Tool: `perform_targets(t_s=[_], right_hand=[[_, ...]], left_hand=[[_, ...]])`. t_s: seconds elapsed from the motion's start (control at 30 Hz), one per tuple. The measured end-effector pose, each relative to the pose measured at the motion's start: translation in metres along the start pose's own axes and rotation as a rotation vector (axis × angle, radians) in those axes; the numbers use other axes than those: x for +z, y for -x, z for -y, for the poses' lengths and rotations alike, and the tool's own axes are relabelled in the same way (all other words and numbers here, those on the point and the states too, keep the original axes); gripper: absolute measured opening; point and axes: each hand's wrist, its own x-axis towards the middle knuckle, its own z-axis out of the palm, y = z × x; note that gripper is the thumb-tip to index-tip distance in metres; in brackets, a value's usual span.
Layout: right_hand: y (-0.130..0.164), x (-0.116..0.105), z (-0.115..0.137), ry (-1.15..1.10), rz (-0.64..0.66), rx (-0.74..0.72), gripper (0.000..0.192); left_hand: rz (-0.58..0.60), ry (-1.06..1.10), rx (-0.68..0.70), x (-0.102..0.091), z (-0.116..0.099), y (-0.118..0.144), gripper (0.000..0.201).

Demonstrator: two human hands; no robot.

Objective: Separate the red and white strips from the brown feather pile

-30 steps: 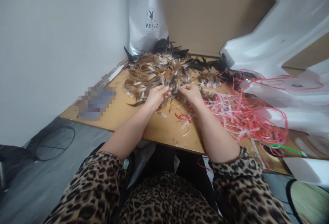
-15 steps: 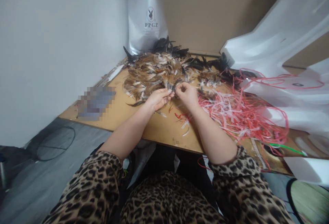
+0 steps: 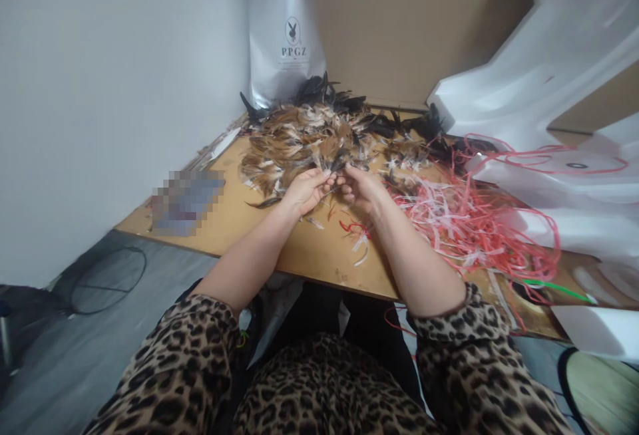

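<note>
The left hand (image 3: pixel 305 190) and right hand (image 3: pixel 360 189) are meeting over the flat wooden tabletop (image 3: pixel 239 215); fingertips of both are pinching small feathers at the near edge of the fluffy brown-and-black feather heap (image 3: pixel 309 136); thin pink plastic strips (image 3: pixel 459 222) are lying tangled beside; the hands are sitting closer together than a second ago.

The right hand (image 3: pixel 360 189) is closing in against the left hand (image 3: pixel 305 190), fingers now pinching together at the feathers (image 3: pixel 319 139).

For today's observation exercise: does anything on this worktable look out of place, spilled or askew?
Yes. The red strips lie tangled and spill over the table edge at right. Loose feathers sprawl unsorted by both hands.
</note>
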Motion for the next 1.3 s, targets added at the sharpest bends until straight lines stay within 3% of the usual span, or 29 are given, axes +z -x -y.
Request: perform_targets(t_s=[0.23,0.57,0.8,1.07,1.3], right_hand=[[0.008,0.012,0.001,0.060,-0.047,-0.164,0.032],[0.000,0.010,-0.007,0.132,-0.143,-0.327,0.031],[-0.001,0.008,-0.008,0.199,-0.168,-0.331,0.030],[0.002,0.004,0.006,-0.029,-0.260,-0.345,0.032],[0.002,0.003,0.005,-0.068,-0.157,-0.242,0.033]], left_hand=[[-0.035,-0.068,0.032,0.003,0.000,0.002,0.005],[-0.066,-0.239,0.023,0.003,0.005,0.002,0.009],[-0.118,-0.429,0.069,0.002,0.008,0.001,0.009],[-0.097,-0.394,0.050,-0.001,0.010,-0.001,0.012],[-0.068,-0.383,0.022,0.001,0.009,0.001,0.011]])
